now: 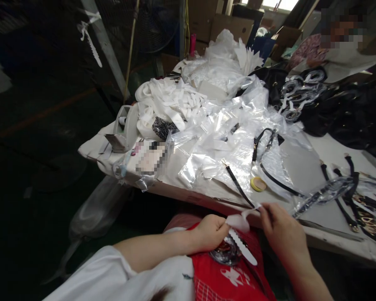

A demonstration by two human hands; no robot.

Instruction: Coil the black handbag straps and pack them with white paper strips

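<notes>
Strip of thin white material [238, 221], curled between left hand [210, 232] and right hand [278, 228], fingers of each apparently pinching an end. Plastic-wrapped coil [222, 254] and serrated white tie [243, 247] lie below, over red apron [238, 294]. Step seems to be strip handling; next move likely calls for steady pinches.

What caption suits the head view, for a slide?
Left hand and right hand hold a curled white strip above red cloth, beside a table strewn with clear plastic bags.

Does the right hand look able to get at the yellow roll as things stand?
Likely yes: the yellow roll lies uncovered just beyond the right hand, though that hand seems to be pinching a white strip.
</notes>
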